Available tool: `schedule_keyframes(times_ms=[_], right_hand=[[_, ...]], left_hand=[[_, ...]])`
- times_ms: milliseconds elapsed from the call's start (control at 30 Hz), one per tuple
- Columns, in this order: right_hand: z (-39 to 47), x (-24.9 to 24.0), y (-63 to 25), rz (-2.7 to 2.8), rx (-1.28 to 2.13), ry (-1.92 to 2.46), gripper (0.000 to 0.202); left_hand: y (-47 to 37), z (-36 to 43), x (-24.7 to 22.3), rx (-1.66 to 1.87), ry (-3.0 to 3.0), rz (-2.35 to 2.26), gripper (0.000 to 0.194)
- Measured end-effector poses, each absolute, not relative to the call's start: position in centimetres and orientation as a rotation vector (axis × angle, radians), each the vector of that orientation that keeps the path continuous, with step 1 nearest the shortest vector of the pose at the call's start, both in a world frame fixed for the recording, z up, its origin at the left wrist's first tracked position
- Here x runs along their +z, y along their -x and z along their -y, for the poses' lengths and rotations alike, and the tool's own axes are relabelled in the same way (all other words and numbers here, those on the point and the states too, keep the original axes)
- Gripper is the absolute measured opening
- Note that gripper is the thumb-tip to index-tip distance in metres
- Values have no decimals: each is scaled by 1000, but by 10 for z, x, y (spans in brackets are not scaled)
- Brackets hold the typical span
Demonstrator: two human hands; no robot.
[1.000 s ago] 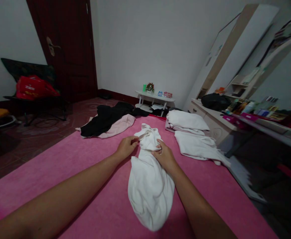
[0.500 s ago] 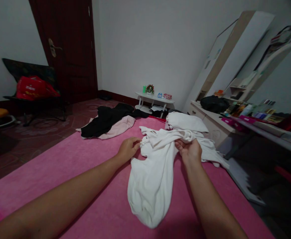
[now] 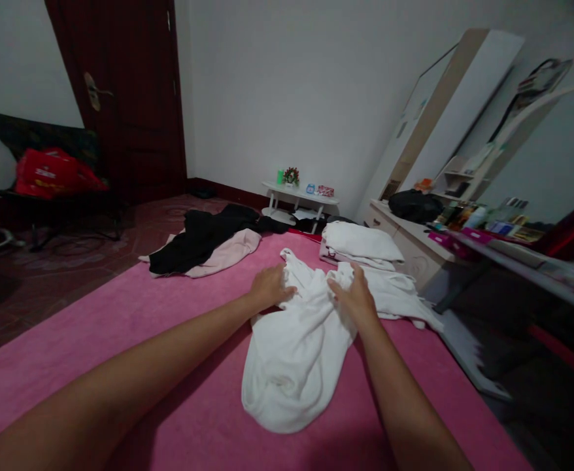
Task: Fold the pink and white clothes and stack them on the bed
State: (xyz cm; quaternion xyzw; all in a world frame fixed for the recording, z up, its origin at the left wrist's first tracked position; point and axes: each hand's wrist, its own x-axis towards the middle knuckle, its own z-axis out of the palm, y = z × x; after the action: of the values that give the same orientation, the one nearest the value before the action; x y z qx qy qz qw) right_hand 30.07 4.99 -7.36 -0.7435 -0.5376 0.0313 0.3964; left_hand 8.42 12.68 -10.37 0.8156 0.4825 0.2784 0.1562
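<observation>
A crumpled white garment point(image 3: 291, 366) lies on the pink bedspread point(image 3: 193, 386), its rounded end toward me and its narrower, bunched end away from me. My left hand point(image 3: 269, 288) is closed on the left edge of that far end, the thumb over the cloth. On the opposite edge, my right hand point(image 3: 358, 299) pinches gathered fabric between thumb and fingers. Folds cover parts of the fingertips. What cut of garment it is cannot be made out. Just beyond my right hand is a stack of folded white clothes point(image 3: 363, 242), with more white cloth point(image 3: 397, 297) spread beside it.
Black clothing point(image 3: 203, 239) and pale pink clothing point(image 3: 228, 254) lie at the bed's far left. Behind the bed stands a small white table point(image 3: 299, 193). A dresser point(image 3: 414, 235) with bottles and a black bag point(image 3: 416, 205) borders the right side. A red bag point(image 3: 54, 173) rests on a chair.
My right hand has moved left and turned over, palm now downward, bringing the garment's right edge inward. The left hand has shifted slightly right onto the cloth. The near end looks wider.
</observation>
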Motion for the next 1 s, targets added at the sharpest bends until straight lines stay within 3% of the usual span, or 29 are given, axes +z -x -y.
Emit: schedule_keyframes(times_ms=[67,200,500,700,867,1000], right_hand=[[-47,-84,-289,1466,107,2030,91],[-41,-95,-276,1575,35,2196,98],[-39,-88,-289,1523,-29,2343,82],[-31,-63,-276,1651,-88,2397,70],[-19,-51,-238,1921,-200,2038,68],[-23,-69,-227,2102,30,1833,29]], left_hand=[[-96,-129,-105,778,-2339,-1313,74],[-105,-126,-108,725,-2391,-1134,63],[-58,-90,-95,613,-2390,-946,41],[-31,-65,-78,740,-2237,-907,16],[-31,-46,-66,758,-2180,-810,16],[-32,-36,-63,792,-2131,-723,15]])
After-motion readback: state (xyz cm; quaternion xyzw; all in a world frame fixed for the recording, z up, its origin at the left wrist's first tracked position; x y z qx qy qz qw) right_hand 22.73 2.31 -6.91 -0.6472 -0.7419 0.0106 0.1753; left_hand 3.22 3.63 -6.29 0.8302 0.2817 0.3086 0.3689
